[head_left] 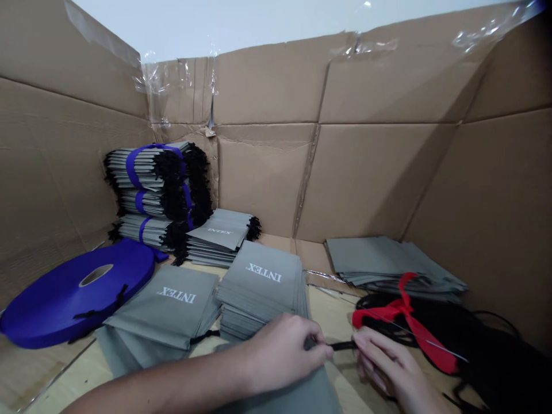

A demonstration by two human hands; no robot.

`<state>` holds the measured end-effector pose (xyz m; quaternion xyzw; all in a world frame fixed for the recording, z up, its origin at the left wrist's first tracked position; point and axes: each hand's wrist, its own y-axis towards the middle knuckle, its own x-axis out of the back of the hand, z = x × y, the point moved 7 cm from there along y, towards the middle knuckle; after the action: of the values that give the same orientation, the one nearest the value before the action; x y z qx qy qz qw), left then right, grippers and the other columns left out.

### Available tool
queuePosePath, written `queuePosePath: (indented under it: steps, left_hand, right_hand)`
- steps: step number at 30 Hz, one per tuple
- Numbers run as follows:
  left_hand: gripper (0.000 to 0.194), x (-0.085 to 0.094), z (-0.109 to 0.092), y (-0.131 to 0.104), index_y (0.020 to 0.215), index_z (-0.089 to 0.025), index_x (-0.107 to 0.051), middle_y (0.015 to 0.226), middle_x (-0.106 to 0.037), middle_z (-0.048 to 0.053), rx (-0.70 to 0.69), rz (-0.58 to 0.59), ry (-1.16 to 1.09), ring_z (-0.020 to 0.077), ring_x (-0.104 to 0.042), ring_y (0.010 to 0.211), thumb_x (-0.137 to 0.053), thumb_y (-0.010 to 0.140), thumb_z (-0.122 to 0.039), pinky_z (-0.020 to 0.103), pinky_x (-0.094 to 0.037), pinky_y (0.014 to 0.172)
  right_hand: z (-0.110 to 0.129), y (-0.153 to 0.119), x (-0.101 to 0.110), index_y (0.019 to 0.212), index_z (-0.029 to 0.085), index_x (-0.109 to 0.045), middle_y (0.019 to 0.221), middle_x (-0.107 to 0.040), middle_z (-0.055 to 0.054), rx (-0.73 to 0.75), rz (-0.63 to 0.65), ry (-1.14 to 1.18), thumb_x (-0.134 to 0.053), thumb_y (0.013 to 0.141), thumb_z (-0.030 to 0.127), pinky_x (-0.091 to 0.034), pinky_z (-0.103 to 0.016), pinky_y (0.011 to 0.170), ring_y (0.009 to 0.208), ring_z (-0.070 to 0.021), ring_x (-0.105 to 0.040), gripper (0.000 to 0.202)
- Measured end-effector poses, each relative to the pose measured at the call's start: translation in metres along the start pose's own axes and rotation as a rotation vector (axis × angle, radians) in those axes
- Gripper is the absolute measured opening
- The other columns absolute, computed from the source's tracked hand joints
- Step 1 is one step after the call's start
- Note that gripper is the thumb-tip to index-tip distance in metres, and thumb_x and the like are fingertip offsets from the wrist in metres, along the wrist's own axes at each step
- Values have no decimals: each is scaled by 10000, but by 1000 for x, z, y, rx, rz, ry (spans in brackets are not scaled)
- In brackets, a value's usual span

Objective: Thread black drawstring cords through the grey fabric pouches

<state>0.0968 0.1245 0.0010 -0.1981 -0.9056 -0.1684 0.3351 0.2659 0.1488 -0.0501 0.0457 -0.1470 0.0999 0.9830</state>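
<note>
My left hand (287, 351) is closed in a pinch near a grey fabric pouch (297, 394) lying below it. From its fingertips a short black cord (344, 346) runs across to my right hand (383, 365), whose thumb and finger are pinched on the cord's other end. Part of the pouch is covered by my left forearm and hand. Beyond my left hand stands a stack of grey pouches (271, 270) printed INTEX. Behind my right hand a thin metal rod (435, 343) lies over a red strip (405, 313) tied round a bundle of black cords (487, 356).
Tall cardboard walls (259, 178) enclose the work surface. At left are a blue ribbon roll (47, 299), more INTEX pouches (168, 305) and strapped bundles (142, 167). A further pouch pile (218, 233) sits behind. Plain grey pieces (379, 259) lie at back right.
</note>
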Motion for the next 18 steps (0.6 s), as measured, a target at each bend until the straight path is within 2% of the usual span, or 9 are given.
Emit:
queuePosePath:
  steps: [5, 11, 16, 18]
  left_hand:
    - [328, -2, -1, 0, 887, -168, -695, 680, -639, 28, -19, 21, -18, 133, -481, 565, -481, 835, -410, 221, -307, 513]
    - [270, 1, -2, 1, 900, -196, -687, 743, -665, 28, -92, -14, -3, 158, -556, 667, -466, 873, -348, 222, -365, 599]
    - [214, 0, -10, -1, 848, -206, -693, 814, -679, 51, -174, -41, 91, 184, -594, 758, -490, 869, -271, 231, -375, 659]
    - [229, -4, -11, -2, 838, -206, -694, 812, -681, 57, -161, -27, 99, 188, -596, 751, -475, 870, -269, 236, -373, 650]
  right_hand:
    - [-5, 2, 3, 605, 206, -455, 509, -278, 73, -16, -72, 90, -547, 755, 602, -244, -235, 455, 458, -96, -256, 434]
    - [-1, 1, 1, 576, 218, -411, 481, -237, 83, -14, -151, 148, -531, 724, 662, -266, -235, 441, 445, -97, -251, 484]
    - [9, -2, 2, 579, 211, -444, 492, -306, 65, 44, -187, 103, -516, 726, 676, -276, -242, 441, 453, -102, -292, 493]
    - [11, -3, 4, 579, 206, -459, 493, -349, 52, 49, -201, 68, -512, 717, 689, -260, -240, 432, 454, -102, -295, 505]
